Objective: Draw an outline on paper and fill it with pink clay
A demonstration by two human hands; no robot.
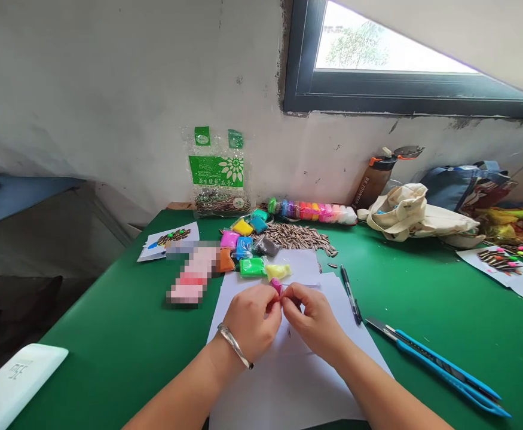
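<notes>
Both my hands meet over a white sheet of paper [288, 382] on the green table [422, 310]. My left hand [251, 318], with a silver bracelet on its wrist, and my right hand [312, 316] pinch a small pink lump of clay [277, 286] between their fingertips. Just beyond lie small bags of clay: green [252, 267], yellow [278, 271], pink [229, 239], blue [244, 246], orange [226, 260]. A heap of striped sunflower seeds [294, 236] lies behind them.
A black pen [351, 294] and a blue utility knife [444, 365] lie right of the paper. A seed bag [219, 173], a row of coloured clay [312, 211], a brown bottle [375, 179] and a cloth bag [411, 215] stand along the wall. A white object [12, 385] sits at front left.
</notes>
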